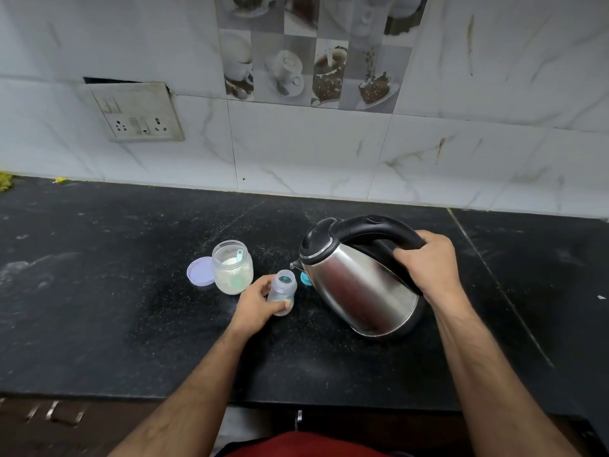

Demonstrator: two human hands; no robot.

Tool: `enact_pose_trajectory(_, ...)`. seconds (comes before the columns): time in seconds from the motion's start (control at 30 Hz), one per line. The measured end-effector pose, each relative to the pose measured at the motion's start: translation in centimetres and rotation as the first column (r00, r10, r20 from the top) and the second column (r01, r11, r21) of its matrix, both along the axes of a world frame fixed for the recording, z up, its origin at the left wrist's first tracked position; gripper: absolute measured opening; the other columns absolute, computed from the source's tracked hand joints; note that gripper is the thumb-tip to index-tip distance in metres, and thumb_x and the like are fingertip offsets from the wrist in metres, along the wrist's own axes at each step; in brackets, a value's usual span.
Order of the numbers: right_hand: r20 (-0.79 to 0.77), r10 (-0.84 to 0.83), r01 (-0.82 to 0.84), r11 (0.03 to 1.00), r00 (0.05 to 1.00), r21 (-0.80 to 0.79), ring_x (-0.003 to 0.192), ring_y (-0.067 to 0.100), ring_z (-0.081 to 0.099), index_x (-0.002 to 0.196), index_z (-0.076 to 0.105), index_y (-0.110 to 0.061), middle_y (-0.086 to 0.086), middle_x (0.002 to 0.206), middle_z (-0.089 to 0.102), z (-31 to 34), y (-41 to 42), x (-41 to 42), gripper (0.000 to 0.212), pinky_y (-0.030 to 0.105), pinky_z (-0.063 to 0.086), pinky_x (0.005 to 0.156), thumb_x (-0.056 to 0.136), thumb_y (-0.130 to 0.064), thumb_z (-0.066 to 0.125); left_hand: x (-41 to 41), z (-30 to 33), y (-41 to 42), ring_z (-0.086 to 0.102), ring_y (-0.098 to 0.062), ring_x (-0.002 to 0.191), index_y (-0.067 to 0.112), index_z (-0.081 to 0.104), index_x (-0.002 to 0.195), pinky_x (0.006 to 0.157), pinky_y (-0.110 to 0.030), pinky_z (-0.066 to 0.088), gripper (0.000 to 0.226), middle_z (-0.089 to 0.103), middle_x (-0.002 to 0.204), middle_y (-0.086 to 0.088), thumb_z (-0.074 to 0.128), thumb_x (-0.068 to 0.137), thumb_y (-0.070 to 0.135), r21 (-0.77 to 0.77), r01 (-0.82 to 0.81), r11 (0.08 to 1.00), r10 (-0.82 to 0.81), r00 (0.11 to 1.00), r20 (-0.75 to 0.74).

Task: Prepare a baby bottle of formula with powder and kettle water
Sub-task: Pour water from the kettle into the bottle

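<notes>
A steel kettle (356, 285) with a black lid and handle is tilted to the left, its spout just above and beside the open mouth of a small clear baby bottle (283, 286). My right hand (428, 262) grips the kettle's handle. My left hand (257, 303) holds the bottle upright on the black counter (115, 308). Left of the bottle stands an open jar of white powder (232, 268) with a pale scoop inside. Its lilac lid (200, 271) lies beside it. A teal bottle cap (305, 279) peeks out behind the kettle's spout.
A tiled wall (313, 150) runs along the counter's back edge, with a socket plate (138, 112) at the upper left. Yellow scraps (5, 183) lie at the far left corner. The counter's front edge (296, 402) is close to my body.
</notes>
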State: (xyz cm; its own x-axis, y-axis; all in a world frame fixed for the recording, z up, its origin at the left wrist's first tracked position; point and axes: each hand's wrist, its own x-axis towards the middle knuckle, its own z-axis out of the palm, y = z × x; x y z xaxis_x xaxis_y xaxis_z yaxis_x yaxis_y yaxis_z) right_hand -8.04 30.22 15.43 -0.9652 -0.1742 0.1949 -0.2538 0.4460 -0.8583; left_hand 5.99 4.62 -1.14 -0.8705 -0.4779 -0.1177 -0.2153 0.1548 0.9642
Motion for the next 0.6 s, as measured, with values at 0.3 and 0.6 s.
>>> enact_pose_trajectory(0.3,-0.007,0.016,-0.016,1.0,1.0,0.02,0.052,0.015,0.048,0.059,0.063,-0.021,-0.012,0.044,0.05,0.5,0.2,0.2,0.012,0.03,0.038,0.057,0.061,-0.011,0.068,0.2,-0.5,-0.1,0.065,-0.012,0.111,0.032,0.064,0.111,0.106,-0.041,0.048,0.058,0.072,0.115,0.006,0.088,0.064,0.01,0.021,-0.016,1.0,0.016,1.0,0.004)
enact_pose_trajectory(0.6,-0.026,0.031,-0.031,0.999,0.999,0.018,0.055,0.016,0.051,0.063,0.065,-0.021,-0.003,0.054,0.056,1.2,0.1,0.6,0.006,0.029,0.039,0.057,0.059,-0.016,0.067,1.0,-0.5,-0.3,0.065,-0.014,0.113,0.03,0.064,0.112,0.108,-0.042,0.046,0.061,0.072,0.116,0.004,0.088,0.06,0.009,0.049,-0.044,0.998,0.044,0.999,-0.007)
